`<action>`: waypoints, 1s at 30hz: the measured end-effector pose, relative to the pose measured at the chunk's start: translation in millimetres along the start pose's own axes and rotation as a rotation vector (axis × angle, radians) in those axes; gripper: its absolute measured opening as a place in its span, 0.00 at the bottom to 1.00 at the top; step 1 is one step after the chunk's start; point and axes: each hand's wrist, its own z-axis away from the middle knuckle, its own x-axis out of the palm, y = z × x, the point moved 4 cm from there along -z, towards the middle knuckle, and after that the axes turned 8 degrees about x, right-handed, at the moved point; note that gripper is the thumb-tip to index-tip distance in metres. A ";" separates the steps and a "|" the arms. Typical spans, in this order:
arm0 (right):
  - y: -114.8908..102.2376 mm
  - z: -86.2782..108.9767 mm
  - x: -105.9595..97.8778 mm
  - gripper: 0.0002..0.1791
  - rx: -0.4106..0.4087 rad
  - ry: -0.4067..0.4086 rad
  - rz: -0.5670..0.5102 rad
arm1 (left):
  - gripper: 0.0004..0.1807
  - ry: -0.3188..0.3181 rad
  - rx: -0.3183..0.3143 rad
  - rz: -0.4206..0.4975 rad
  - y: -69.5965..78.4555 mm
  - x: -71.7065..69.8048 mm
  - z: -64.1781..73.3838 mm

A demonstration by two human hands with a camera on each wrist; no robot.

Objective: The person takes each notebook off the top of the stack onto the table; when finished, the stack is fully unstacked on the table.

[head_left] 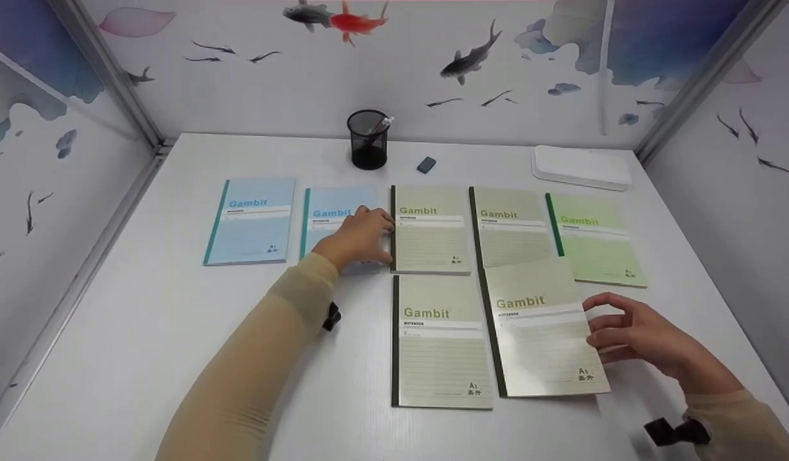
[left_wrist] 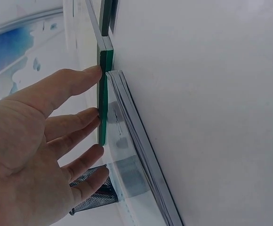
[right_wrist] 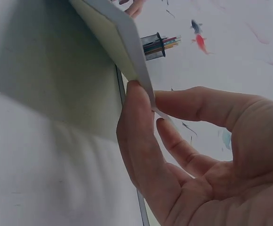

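Observation:
My right hand [head_left: 644, 336] pinches the right edge of a beige notebook [head_left: 542, 346] between thumb and fingers. That edge is raised off the table in the right wrist view, and the notebook's top overlaps the beige notebook [head_left: 513, 224] behind it. My left hand [head_left: 356, 237] has its fingertips at the dark spine of the middle beige notebook [head_left: 433, 246] in the back row. It partly covers the second blue notebook [head_left: 337, 202]. In the left wrist view its fingers are spread along the spine [left_wrist: 103, 94]. Another beige notebook [head_left: 442, 358] lies flat in front.
At the far left lies a blue notebook [head_left: 250, 224], at the right a green notebook [head_left: 596, 240]. Behind them stand a black mesh pen cup [head_left: 369, 150], a small dark eraser-like block [head_left: 426, 165] and a white case [head_left: 580, 168]. Printed panels enclose the white table [head_left: 125, 307].

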 end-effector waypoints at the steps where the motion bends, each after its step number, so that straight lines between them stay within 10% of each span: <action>1: 0.0 0.0 1.1 0.25 0.009 0.005 0.017 | 0.40 0.002 -0.004 0.003 -0.2 0.1 0.1; 13: -0.4 -1.5 11.5 0.48 -0.008 0.089 0.244 | 0.40 0.013 0.011 -0.004 0.6 1.2 -0.4; 30: -8.3 -2.4 22.1 0.50 0.031 0.153 0.436 | 0.40 0.029 0.002 -0.011 0.0 0.9 0.2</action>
